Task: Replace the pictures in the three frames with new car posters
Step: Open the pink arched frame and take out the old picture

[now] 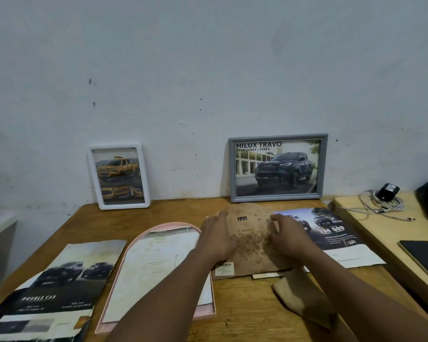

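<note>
Closest to you, at the table's near left corner, lies a loose car poster (55, 280) showing two dark pickups over the words DOUBLE CAB, its lower edge curled. Beside it, a pink arch-topped frame (173, 224) lies flat on the brown wooden table (245, 304) with a pale, stained sheet inside.

Your left hand (216, 239) lies flat, fingers straight, on the left edge of a brown rectangular backing board (251, 238), blotched with dark spots, a barcode sticker at its near corner. Your right hand (290, 239) has its fingers bent, tips pressing on the board's right part; neither hand grips anything. The board's brown stand flap (304, 303) sticks out toward you. A second loose car poster (331, 230), dark trucks with white figures, lies partly under the board's right side.

Against the wall lean a white portrait frame (124, 206) holding a yellow pickup picture and a grey landscape frame (232, 169) with a dark HILUX TRAVO pickup.

You have three frames, two loose posters and one backing board.
</note>
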Motion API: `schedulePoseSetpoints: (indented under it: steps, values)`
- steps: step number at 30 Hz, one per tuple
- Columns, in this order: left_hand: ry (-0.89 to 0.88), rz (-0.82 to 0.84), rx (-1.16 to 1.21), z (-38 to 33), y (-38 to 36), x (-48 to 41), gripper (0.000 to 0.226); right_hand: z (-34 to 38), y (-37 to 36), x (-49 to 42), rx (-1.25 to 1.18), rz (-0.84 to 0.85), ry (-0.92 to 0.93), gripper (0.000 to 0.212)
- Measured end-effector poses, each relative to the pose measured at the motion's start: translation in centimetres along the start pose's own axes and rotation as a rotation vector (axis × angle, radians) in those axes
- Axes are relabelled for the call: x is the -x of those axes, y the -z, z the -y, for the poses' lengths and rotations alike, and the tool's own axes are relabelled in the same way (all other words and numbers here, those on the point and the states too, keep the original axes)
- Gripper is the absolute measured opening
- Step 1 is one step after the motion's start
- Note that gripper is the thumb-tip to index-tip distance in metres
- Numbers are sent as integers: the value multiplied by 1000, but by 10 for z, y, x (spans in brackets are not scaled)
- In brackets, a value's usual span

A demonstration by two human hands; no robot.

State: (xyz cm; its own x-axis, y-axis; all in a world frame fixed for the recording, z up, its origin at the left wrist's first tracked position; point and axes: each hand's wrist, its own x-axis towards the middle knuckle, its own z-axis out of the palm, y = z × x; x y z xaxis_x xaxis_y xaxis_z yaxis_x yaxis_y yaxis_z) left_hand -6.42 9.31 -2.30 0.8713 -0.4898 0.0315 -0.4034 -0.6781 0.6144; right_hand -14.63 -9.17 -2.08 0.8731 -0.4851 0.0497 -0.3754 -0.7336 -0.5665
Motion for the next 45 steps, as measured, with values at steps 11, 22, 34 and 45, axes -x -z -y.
schedulePoseSetpoints:
  steps: [11, 22, 34, 45]
  values:
    - [-37, 12, -47, 2, 25, 21, 77, 50, -6, 18, 148, -34, 85, 35]
    - [161, -209, -38, 119, 126, 84, 62, 168, -78, 30, 89, 80, 363, 36]
    - [143, -278, -143, 151, 102, 84, 54, 170, -117, 12, 239, 164, 431, 57]
    - [140, -349, -210, 151, 97, 84, 51, 172, -126, 12, 196, 159, 396, 56]
